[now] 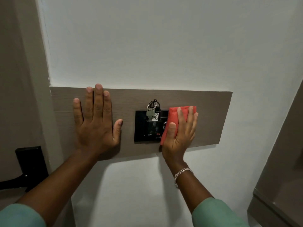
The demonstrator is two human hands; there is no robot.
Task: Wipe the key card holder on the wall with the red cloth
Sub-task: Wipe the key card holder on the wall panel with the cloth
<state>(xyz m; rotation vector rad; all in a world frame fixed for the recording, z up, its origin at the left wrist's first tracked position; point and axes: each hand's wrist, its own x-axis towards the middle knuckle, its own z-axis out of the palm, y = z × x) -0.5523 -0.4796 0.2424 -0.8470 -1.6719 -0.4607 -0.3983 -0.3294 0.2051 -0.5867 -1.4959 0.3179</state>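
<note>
Head view: right hand [179, 131] presses red cloth [173, 118] on key card holder [147, 128] at 3 o'clock; left hand [95, 122] flat, empty; wiping seems partly done.

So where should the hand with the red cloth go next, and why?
Probably a short slide leftward. The right hand presses the red cloth on only the right edge of the black key card holder, so most of its glossy face looks unwiped. It should ease around the key hanging from the top. The left hand lies flat on the wooden panel, bracing.
</note>
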